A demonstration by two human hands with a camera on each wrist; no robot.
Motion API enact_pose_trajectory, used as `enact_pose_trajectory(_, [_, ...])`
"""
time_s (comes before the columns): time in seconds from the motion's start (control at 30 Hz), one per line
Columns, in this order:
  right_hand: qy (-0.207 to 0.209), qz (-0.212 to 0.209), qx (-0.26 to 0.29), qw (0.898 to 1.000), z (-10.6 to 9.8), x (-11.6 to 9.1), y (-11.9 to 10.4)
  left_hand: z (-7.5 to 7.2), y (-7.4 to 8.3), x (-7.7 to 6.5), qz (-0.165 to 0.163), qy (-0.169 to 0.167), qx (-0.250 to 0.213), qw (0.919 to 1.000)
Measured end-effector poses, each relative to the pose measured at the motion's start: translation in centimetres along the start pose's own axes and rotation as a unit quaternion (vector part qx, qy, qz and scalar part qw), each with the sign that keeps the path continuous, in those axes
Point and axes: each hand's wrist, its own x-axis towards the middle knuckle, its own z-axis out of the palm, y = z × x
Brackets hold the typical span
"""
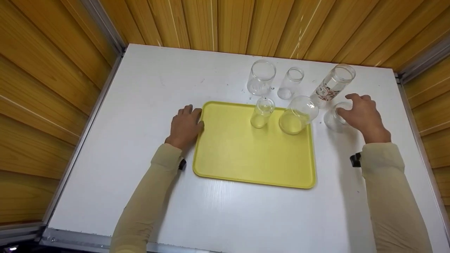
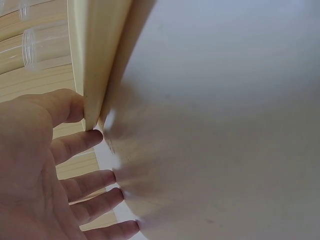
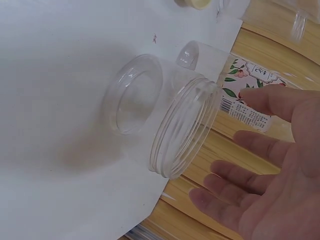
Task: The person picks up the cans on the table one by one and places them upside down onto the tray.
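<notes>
My left hand (image 1: 184,127) is at the left edge of a yellow tray (image 1: 246,154). Its thumb and index finger touch the tray's rim (image 2: 102,60), while the other fingertips rest on the white table. Above a short, clear, wide-mouthed jar (image 3: 185,127) to the right of the tray, my right hand (image 1: 364,116) has its fingers spread. A gap shows between those fingers and the jar's threaded mouth in the right wrist view. Upright on the tray's back part stand a slim clear jar (image 1: 262,114) and a wider clear jar (image 1: 299,114).
Behind the tray stand a wide clear jar (image 1: 261,79) and a slim clear jar (image 1: 290,84). Farther right is a tall clear jar with a floral label (image 1: 327,92). Wood-patterned panels (image 1: 232,26) border the white table (image 1: 140,88).
</notes>
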Motion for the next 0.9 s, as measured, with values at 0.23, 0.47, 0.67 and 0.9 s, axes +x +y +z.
enact_pose_trajectory(0.23, [-0.012,-0.002,-0.006,1.000,0.50,0.34,0.54,0.02,0.01,-0.07,0.002,0.002,-0.004,1.0000])
enact_pose_trajectory(0.47, [-0.020,-0.005,-0.008,1.000,0.83,0.60,0.81,0.04,-0.03,-0.12,0.004,0.002,-0.007,1.0000])
enact_pose_trajectory(0.67, [-0.029,0.002,-0.008,1.000,0.97,0.66,0.67,0.09,-0.10,-0.05,0.002,0.003,-0.007,1.0000])
enact_pose_trajectory(0.9, [-0.032,0.009,-0.018,0.999,1.07,0.77,0.62,-0.01,-0.09,-0.16,0.001,0.000,-0.004,1.0000])
